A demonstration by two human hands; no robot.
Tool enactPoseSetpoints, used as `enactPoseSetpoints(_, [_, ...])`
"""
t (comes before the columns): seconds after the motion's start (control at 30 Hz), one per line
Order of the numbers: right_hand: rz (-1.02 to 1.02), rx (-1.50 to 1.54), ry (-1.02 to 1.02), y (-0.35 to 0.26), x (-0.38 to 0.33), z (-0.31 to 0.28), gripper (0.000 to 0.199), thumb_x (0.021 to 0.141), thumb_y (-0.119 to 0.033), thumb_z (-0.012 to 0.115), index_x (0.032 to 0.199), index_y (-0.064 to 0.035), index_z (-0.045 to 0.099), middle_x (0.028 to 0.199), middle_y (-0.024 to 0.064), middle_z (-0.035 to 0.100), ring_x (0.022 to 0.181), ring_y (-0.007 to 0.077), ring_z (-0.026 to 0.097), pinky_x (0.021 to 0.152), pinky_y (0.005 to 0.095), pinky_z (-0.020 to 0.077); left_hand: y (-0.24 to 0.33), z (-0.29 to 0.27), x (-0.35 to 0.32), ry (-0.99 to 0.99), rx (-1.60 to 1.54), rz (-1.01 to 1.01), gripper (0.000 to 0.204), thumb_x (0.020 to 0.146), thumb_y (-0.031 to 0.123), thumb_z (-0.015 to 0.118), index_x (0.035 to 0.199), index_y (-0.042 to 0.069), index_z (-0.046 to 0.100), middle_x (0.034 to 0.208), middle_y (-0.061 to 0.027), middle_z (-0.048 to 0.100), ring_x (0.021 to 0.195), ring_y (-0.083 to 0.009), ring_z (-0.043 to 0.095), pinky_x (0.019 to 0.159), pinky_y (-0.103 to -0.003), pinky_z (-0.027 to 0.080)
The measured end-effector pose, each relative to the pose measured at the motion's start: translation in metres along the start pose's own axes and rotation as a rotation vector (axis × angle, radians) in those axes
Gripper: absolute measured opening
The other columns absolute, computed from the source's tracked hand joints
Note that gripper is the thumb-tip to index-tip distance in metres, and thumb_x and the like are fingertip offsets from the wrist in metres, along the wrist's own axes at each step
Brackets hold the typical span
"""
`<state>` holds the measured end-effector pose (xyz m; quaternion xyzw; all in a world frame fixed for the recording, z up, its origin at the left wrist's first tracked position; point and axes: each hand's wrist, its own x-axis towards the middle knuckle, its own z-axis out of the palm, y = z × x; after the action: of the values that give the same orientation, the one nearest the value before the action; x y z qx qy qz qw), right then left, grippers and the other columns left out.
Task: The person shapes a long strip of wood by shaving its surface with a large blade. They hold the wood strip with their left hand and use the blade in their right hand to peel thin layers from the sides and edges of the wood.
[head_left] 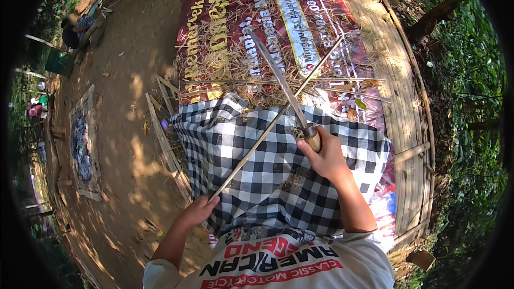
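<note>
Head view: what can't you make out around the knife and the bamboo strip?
- Left hand: fingertips hidden under the checked cloth.
- Knife handle: covered by the right hand.
- Bamboo strip: where the blade crosses it, contact is too small to judge.
- Lap: hidden by cloth.

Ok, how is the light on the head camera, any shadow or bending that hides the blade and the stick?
Head view: dappled sun, with leaf shadows patching the brown dirt ground; the long grey metal blade and thin pale bamboo stick stay sharp over the black-and-white checked cloth; fisheye bends the woven bamboo mat's rim, and the corners are black.
</note>
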<state>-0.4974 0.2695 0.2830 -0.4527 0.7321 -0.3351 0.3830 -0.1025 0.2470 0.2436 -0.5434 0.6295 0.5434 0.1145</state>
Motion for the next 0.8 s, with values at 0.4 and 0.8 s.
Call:
enactPoseSetpoints(0.4, [-0.593, -0.682, -0.068, 0.018, 0.002, 0.027, 0.054, 0.083, -0.052, 0.065, 0.088, 0.0006, 0.054, 0.075, 0.0155, 0.059, 0.065, 0.0321, 0.063, 0.053, 0.0381, 0.0475, -0.005, 0.007, 0.008, 0.081, -0.017, 0.001, 0.05, 0.097, 0.042, 0.049, 0.083, -0.006, 0.056, 0.062, -0.0109, 0.049, 0.061, -0.0201, 0.046, 0.062, -0.037, 0.042])
enactPoseSetpoints(0.8, [-0.345, -0.724, -0.03, 0.015, 0.012, -0.023, 0.056, 0.085, -0.057, 0.06, 0.086, -0.0014, 0.051, 0.073, 0.0198, 0.063, 0.06, 0.0369, 0.063, 0.053, 0.0427, 0.0498, -0.01, 0.014, 0.016, 0.159, -0.003, 0.079, 0.054, 0.097, 0.043, 0.049, 0.08, -0.008, 0.057, 0.057, -0.0176, 0.05, 0.055, -0.026, 0.046, 0.058, -0.04, 0.042])
